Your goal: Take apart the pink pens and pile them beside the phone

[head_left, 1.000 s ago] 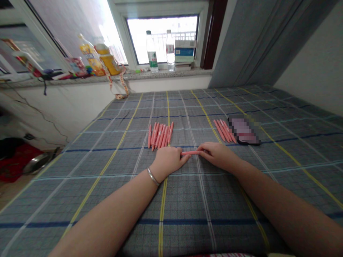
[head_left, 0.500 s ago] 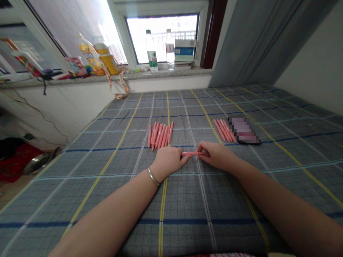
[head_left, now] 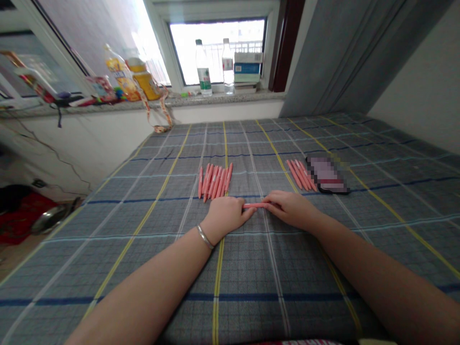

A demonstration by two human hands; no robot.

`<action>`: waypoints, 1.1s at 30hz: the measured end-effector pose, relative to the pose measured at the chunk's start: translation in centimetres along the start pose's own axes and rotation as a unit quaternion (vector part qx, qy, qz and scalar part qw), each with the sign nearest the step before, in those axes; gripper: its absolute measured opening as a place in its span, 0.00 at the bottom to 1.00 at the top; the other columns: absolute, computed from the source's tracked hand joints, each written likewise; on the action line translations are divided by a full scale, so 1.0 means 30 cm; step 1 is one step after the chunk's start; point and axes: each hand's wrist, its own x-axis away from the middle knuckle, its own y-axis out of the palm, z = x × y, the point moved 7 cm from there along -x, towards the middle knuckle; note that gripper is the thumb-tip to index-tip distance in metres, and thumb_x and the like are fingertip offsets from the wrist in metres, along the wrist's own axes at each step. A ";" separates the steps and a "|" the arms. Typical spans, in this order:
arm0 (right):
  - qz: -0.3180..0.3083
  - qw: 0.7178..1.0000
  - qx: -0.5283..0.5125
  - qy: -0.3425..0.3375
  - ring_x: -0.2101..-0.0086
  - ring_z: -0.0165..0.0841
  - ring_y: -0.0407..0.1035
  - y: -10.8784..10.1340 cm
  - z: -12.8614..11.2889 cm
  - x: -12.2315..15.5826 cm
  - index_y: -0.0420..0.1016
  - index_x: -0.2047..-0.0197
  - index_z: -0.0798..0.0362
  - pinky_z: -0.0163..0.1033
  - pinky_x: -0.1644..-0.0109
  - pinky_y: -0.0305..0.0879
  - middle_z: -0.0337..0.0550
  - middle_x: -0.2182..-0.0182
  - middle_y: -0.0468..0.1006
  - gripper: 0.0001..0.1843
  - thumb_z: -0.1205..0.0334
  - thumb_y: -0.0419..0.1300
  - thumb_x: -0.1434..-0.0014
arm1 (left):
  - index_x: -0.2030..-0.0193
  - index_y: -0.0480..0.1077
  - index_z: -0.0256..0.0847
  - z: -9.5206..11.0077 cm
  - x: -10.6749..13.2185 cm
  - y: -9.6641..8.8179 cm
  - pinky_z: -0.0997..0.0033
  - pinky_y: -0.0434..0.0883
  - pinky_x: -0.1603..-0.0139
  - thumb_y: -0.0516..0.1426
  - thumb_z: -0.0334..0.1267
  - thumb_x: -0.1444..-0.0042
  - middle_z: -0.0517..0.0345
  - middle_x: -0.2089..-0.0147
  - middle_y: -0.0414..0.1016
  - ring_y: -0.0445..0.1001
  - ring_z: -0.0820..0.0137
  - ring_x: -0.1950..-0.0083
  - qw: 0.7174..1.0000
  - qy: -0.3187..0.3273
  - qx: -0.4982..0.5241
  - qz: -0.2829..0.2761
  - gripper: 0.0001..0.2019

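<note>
A slim pink pen (head_left: 255, 205) lies sideways between my hands, low over the plaid cloth. My left hand (head_left: 226, 213) is closed round its left end, with the thumb along the near side. The fingertips of my right hand (head_left: 289, 207) pinch its right end. Just beyond my left hand is a bunch of several pink pens (head_left: 215, 182), side by side and pointing away from me. A smaller row of similar pink pens (head_left: 301, 175) lies beyond my right hand, beside a dark-edged phone-like object (head_left: 327, 175) whose face is blurred.
The grey plaid cloth (head_left: 143, 268) covers the wide surface up to the wall. On the windowsill stand two clear bottles (head_left: 204, 72), stacked boxes (head_left: 247, 67), an orange drink bottle (head_left: 122, 74) and a yellow container (head_left: 146, 84) with a strap. A grey curtain (head_left: 323, 62) hangs at right.
My right hand's fingers have shifted slightly left along the pen and straightened into a pinch at its end. My left hand and the pen rows stay where they were.
</note>
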 end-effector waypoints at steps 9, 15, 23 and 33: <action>-0.001 0.999 0.019 0.029 0.71 0.30 0.66 0.001 0.011 0.001 0.70 0.65 0.51 0.34 0.70 0.56 0.39 0.70 0.74 0.07 0.58 0.56 0.45 | 0.65 0.74 0.39 0.003 0.001 0.002 0.67 0.65 0.70 0.38 0.59 0.43 0.48 0.72 0.74 0.74 0.61 0.68 1.000 0.012 -0.004 0.003 0.31; 0.000 0.999 0.006 0.046 0.72 0.30 0.66 0.001 0.020 0.004 0.68 0.65 0.50 0.33 0.71 0.55 0.37 0.71 0.74 0.05 0.60 0.57 0.48 | 0.65 0.74 0.38 0.001 0.001 0.002 0.68 0.65 0.69 0.38 0.59 0.43 0.48 0.71 0.74 0.74 0.61 0.68 1.000 0.007 -0.002 0.001 0.31; 0.027 0.992 -0.112 0.057 0.71 0.30 0.67 0.003 0.041 0.005 0.67 0.62 0.51 0.34 0.69 0.58 0.38 0.72 0.73 0.07 0.60 0.54 0.44 | 0.66 0.74 0.39 0.002 0.003 -0.003 0.68 0.64 0.70 0.37 0.59 0.43 0.48 0.72 0.74 0.73 0.62 0.68 1.000 0.009 0.010 0.006 0.32; 0.062 0.955 -0.271 0.101 0.77 0.27 0.60 -0.006 0.072 -0.001 0.63 0.68 0.53 0.33 0.75 0.56 0.35 0.78 0.64 0.08 0.56 0.54 0.46 | 0.71 0.75 0.38 -0.011 0.000 -0.008 0.70 0.63 0.70 0.32 0.61 0.43 0.48 0.74 0.74 0.73 0.63 0.69 1.000 -0.003 0.023 0.000 0.37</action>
